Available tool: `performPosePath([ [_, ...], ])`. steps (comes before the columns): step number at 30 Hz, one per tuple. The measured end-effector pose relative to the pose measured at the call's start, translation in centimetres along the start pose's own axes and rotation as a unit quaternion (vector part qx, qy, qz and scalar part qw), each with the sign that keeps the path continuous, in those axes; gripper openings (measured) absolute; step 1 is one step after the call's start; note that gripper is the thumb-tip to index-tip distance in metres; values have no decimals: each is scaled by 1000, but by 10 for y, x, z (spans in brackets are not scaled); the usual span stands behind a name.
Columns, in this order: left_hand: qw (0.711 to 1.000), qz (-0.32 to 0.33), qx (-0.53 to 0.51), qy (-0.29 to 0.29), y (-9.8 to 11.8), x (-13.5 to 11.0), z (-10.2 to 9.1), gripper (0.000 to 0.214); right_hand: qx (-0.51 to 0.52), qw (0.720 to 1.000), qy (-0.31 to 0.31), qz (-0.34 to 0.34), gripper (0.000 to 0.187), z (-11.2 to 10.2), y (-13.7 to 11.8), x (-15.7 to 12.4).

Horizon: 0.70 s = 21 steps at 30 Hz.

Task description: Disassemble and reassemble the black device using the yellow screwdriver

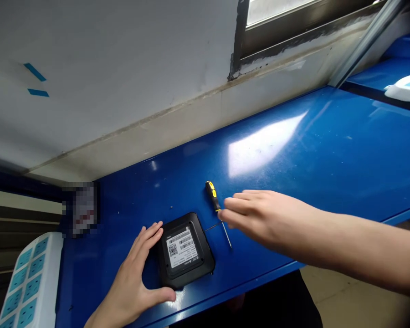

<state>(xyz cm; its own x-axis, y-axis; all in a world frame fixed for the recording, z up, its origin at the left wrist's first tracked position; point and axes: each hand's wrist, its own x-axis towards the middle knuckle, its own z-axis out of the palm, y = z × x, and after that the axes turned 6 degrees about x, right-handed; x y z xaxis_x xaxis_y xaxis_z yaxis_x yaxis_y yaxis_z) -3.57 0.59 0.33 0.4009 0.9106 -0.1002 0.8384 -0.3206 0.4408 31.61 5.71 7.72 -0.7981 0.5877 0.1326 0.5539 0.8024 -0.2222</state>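
Observation:
A small black square device [185, 249] lies upside down on the blue table [310, 150], with a white label and QR code facing up. My left hand [135, 282] rests open against its left side, fingers along the edge and thumb at the near corner. A black and yellow screwdriver [216, 205] lies just right of the device, its thin shaft pointing toward me. My right hand [256, 216] reaches in from the right, fingers stretched out, with the fingertips touching or just over the screwdriver's handle. It holds nothing.
A white power strip with blue sockets [27, 287] sits at the far left, beyond the table's edge. A blurred patch [82, 207] stands at the table's back left corner. A white wall and window frame [294, 32] run behind. A white object [406, 86] lies at the far right.

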Motion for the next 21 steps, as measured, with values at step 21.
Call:
performPosePath([
  [21, 999, -2, 16, -29, 10, -3, -2, 102, 115, 966, 147, 181, 21, 61, 17, -75],
])
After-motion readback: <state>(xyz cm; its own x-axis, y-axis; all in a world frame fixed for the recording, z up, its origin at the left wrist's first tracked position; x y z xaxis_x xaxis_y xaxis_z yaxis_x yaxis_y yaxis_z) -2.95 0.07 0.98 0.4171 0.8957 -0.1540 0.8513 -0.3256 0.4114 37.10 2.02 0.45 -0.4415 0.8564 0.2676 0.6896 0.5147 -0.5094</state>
